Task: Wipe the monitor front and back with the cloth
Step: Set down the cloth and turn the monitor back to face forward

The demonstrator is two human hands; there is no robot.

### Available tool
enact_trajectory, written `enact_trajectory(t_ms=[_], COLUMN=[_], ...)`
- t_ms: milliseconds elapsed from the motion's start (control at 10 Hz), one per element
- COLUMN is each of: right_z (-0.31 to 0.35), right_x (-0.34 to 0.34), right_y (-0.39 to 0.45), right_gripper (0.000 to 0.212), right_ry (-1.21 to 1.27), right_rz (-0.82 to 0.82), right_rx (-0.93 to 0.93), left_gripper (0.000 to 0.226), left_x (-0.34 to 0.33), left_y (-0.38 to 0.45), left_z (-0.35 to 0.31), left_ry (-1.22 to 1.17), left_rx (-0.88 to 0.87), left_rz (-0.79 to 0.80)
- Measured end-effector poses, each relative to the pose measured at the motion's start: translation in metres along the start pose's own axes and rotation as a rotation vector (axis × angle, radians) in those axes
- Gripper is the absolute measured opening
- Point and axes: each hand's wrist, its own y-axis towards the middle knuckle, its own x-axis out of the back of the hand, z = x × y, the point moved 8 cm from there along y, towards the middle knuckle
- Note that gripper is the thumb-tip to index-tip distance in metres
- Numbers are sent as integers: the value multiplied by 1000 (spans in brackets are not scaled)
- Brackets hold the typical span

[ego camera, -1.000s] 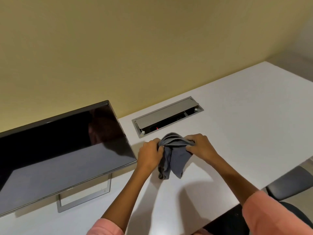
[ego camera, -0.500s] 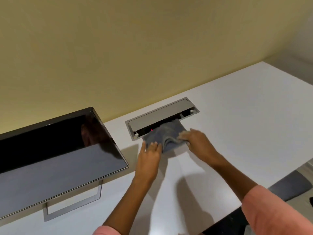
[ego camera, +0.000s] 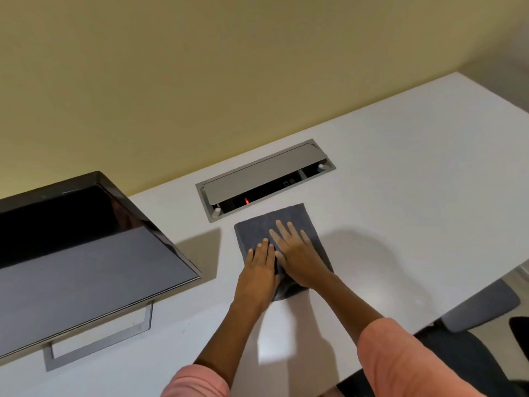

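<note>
The grey cloth (ego camera: 257, 227) lies spread flat on the white desk (ego camera: 400, 196), just in front of the cable box. Both my hands rest palm down on it with fingers stretched out: my left hand (ego camera: 259, 272) on its near left part, my right hand (ego camera: 296, 253) on its middle, touching the left one. Neither hand grips the cloth. The black monitor (ego camera: 86, 253) stands at the left on a silver frame stand (ego camera: 97, 339), screen dark and facing me, about a hand's width left of the cloth.
A grey cable box (ego camera: 263, 179) is set into the desk behind the cloth, lid partly open, a red light inside. A yellow wall (ego camera: 229, 81) runs behind the desk. A dark chair (ego camera: 481, 305) sits off the desk's right front edge.
The cloth was bunched up between both hands above the desk; it has been laid down and spread flat, and both hands now lie open on top of it. The view shifted right.
</note>
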Motion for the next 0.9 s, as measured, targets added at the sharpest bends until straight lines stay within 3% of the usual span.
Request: enact_trajectory(t_ms=[200,500,700,900], right_z=[-18,-28,-30,-27], right_x=[-25,-16,-20,-1], right_y=[3,42,44,30], right_gripper=[75,75,80,77], right_ry=[-9,-33,-106,-112], right_rz=[-24,-87,-20,58], right_rx=[1,35,48,25], left_gripper=[90,93,86,81], left_x=[-31,-24,-19,19], left_y=[9,46,34,21], left_z=[36,52,47,29], left_ry=[192,182,177,112], left_rx=[25,90,172,226], left_rz=[118,127,107,-66])
